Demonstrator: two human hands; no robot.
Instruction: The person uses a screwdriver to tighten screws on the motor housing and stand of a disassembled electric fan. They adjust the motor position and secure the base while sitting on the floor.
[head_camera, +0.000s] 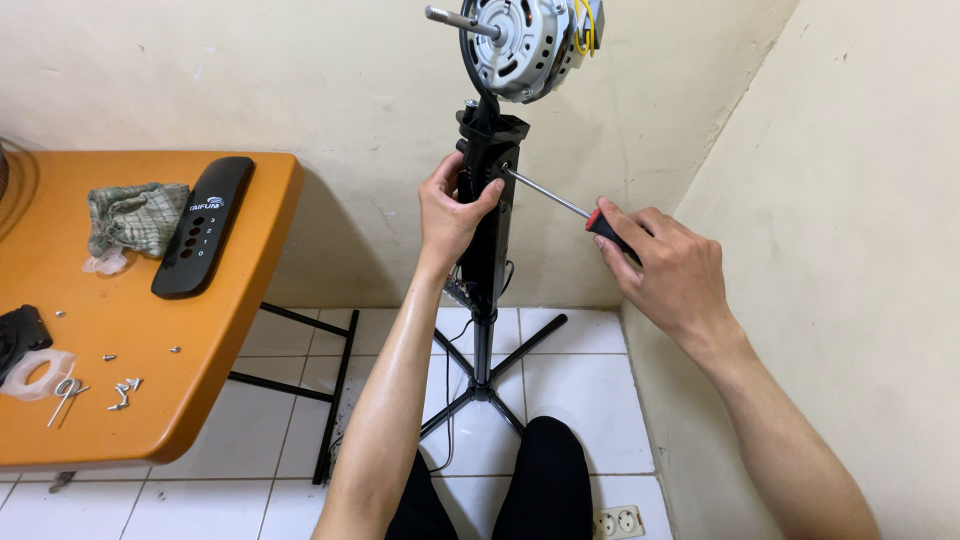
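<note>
- The left hand (452, 215) is clenched round the black fan neck (488, 200), which stands upright on a thin pole by the wall
- The bare motor (525, 40) on top looks heavy, so the stand probably tips easily
- The right hand (670, 270) grips the screwdriver (560, 202) by its handle, tip at the neck

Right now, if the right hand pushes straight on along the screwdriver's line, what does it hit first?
The right hand points its screwdriver up-left; the tip already looks to be at the black fan neck housing, beside the left hand gripping it. So the housing comes first, though depth is unclear.
</note>
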